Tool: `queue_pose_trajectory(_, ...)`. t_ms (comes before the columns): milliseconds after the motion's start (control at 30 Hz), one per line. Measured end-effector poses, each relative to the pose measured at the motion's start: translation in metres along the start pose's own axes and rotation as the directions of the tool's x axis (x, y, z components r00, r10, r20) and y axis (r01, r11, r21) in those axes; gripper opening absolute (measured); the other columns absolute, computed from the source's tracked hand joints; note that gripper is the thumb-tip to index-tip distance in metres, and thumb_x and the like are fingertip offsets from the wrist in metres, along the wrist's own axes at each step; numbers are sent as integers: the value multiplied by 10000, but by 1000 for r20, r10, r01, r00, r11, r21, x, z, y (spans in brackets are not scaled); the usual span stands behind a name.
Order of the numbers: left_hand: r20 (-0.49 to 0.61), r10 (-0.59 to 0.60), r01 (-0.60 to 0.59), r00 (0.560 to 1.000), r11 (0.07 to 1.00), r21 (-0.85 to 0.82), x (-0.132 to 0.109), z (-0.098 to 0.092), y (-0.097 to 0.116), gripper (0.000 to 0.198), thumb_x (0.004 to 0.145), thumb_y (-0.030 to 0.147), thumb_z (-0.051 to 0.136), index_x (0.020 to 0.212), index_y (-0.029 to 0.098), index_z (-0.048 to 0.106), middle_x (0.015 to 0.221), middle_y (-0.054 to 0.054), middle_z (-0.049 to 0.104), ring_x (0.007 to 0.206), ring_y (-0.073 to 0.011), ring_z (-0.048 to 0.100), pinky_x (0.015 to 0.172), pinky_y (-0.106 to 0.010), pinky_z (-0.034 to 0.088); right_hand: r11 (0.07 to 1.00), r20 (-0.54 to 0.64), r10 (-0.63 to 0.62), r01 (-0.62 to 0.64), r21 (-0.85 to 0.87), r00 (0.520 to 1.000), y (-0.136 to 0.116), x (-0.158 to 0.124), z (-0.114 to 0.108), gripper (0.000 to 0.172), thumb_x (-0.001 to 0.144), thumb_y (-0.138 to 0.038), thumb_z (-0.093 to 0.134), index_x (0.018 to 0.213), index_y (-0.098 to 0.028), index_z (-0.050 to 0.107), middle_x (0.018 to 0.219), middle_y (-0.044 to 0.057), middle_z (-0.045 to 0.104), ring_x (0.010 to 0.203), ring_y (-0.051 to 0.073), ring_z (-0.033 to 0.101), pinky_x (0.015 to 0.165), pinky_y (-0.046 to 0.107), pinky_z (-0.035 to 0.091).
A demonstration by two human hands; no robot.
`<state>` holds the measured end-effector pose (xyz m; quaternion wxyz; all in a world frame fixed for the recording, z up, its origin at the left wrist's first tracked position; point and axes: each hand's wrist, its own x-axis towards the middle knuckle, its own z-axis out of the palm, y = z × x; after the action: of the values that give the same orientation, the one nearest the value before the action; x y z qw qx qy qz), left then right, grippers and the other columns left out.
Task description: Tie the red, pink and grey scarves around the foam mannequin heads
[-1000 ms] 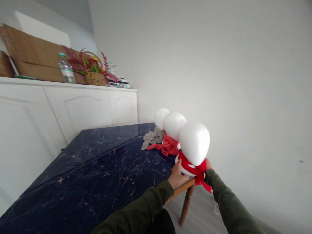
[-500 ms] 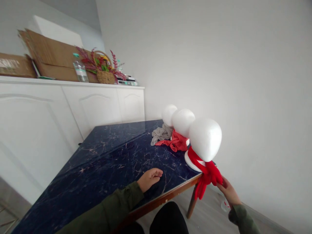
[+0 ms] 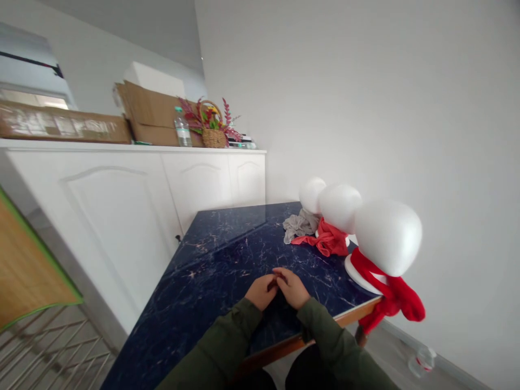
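My left hand [image 3: 262, 291] and my right hand [image 3: 293, 288] meet over the near part of the dark blue marbled table [image 3: 227, 249]. Their fingers are curled and touch at the tips; no object can be made out between them. To the right, a white head form [image 3: 388, 236] stands at the table corner with a bright red scarf [image 3: 392, 292] round its base, the ends hanging over the edge. Behind it are a second white form [image 3: 339, 207] with a coral red cloth [image 3: 330, 238] and a third [image 3: 312, 194] beside a grey cloth [image 3: 301, 224].
A white cabinet [image 3: 203, 181] behind the table bears cardboard boxes [image 3: 152, 116], a water bottle [image 3: 182, 129] and a flower basket [image 3: 213, 136]. A metal rack [image 3: 65, 352] stands at lower left. On the floor at right lies a clear plastic container [image 3: 421, 362].
My right hand has let go of the red scarf and moved left to meet my left hand. The view has turned left, bringing the metal rack into sight.
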<state>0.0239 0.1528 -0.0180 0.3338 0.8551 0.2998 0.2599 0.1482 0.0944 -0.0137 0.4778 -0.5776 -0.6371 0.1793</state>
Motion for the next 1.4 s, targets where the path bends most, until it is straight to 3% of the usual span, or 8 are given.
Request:
queue_pose_trajectory(67, -45, -33, 37, 998, 996, 76, 3, -7, -6, 237, 699, 68, 436, 840, 137, 614, 838, -58, 651, 817, -175, 580, 781, -298, 435, 999, 54, 29, -30, 31, 998, 2, 16, 20, 334, 766, -100, 409, 1024, -169, 610, 1016, 80, 646, 966, 180, 588, 903, 346, 437)
queue_pose_trajectory(167, -26, -34, 37, 999, 993, 112, 4, -9, -12, 220, 672, 52, 448, 784, 135, 618, 769, -39, 647, 755, -163, 581, 733, -269, 442, 1000, 73, 15, -17, 26, 997, 11, 16, 31, 325, 764, -96, 403, 995, -184, 614, 980, 63, 654, 945, 181, 591, 884, 340, 438)
queue_pose_trajectory(367, 43, 25, -30, 999, 992, 121, 4, -2, -7, 209, 669, 100, 471, 784, 151, 638, 738, -25, 648, 702, -160, 579, 685, -250, 434, 999, 75, 33, -36, 37, 997, 20, 3, 18, 321, 737, -78, 405, 949, -195, 616, 923, 40, 658, 898, 166, 602, 836, 297, 451)
queue_pose_trajectory(567, 70, 40, -48, 997, 992, 118, 3, -1, -6, 255, 669, 86, 454, 825, 154, 643, 820, -42, 668, 783, -175, 593, 735, -257, 430, 998, 58, 57, -57, 3, 997, 17, 4, 19, 315, 709, -62, 419, 912, -190, 623, 888, 36, 655, 863, 165, 598, 814, 290, 449)
queue_pose_trajectory(1400, 92, 62, -73, 994, 990, 121, 3, -3, -8, 262, 688, 98, 448, 859, 153, 639, 865, -51, 676, 845, -183, 608, 787, -273, 445, 1000, 49, 26, -26, -3, 998, 12, 2, 17, 335, 719, -56, 426, 932, -207, 635, 870, 20, 652, 845, 163, 588, 793, 284, 445)
